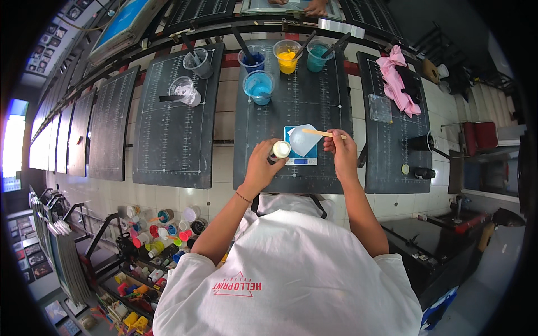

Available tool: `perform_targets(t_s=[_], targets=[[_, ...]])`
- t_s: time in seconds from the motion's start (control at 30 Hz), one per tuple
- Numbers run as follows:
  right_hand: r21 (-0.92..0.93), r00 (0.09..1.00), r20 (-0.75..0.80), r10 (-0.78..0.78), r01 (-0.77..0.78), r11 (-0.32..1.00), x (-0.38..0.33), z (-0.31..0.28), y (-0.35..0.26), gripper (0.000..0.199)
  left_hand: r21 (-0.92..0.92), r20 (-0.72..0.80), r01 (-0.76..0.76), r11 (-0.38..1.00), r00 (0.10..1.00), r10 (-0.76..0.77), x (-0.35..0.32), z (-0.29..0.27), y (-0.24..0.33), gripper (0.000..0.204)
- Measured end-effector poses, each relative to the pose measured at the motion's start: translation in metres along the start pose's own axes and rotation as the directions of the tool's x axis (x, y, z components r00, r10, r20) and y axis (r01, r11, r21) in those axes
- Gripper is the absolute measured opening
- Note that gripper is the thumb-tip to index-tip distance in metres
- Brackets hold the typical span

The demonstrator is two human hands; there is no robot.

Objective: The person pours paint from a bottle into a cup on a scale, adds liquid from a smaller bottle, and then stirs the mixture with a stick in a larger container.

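Note:
My left hand (262, 165) is wrapped round a small bottle or jar (281, 149) with a pale, whitish top, just left of the scale. In my right hand (343, 147) the fingers pinch a thin wooden stick (318, 133). The stick's far end reaches to a translucent whitish plastic cup (303, 143). Under that cup is a small blue and white digital scale (307, 161) with a little display on its near side. What the cup holds is hard to make out. All of this is on a dark board with white grid marks (258, 123).
Beyond the scale stand cups of light blue (259, 87), dark blue (253, 59), yellow (287, 57) and teal paint (317, 59), several with dark spatulas. A white cup (186, 91) and a grey one (198, 63) stand left. Pink cloth (396, 81) lies right. Another person's hands (315, 7) show far ahead.

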State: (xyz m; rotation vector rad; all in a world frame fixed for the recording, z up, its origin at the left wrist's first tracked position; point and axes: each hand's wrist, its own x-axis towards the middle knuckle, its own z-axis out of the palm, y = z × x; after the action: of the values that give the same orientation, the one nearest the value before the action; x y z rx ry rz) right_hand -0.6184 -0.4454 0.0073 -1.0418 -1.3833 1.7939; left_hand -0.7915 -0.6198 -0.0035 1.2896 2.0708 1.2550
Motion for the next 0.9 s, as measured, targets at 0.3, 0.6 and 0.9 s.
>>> perform_targets(t_s=[0.3,0.6,0.9], targets=[[-0.038,0.986,0.15,-0.073,0.08,0.996,0.002,-0.003,-0.014,0.031,0.001,-0.133,0.045,0.999,0.99,-0.044,0.005,0.008,-0.003,0.049],[-0.286,0.915,0.35,-0.199,0.307,0.908,-0.005,0.016,-0.049,0.024,0.036,-0.134,0.056,0.998,0.99,-0.051,0.011,0.01,0.01,0.046],[-0.439,0.771,0.546,-0.328,0.597,0.671,-0.006,0.038,-0.059,0.019,0.049,-0.138,-0.009,0.999,0.99,0.016,0.016,0.008,0.019,0.046]])
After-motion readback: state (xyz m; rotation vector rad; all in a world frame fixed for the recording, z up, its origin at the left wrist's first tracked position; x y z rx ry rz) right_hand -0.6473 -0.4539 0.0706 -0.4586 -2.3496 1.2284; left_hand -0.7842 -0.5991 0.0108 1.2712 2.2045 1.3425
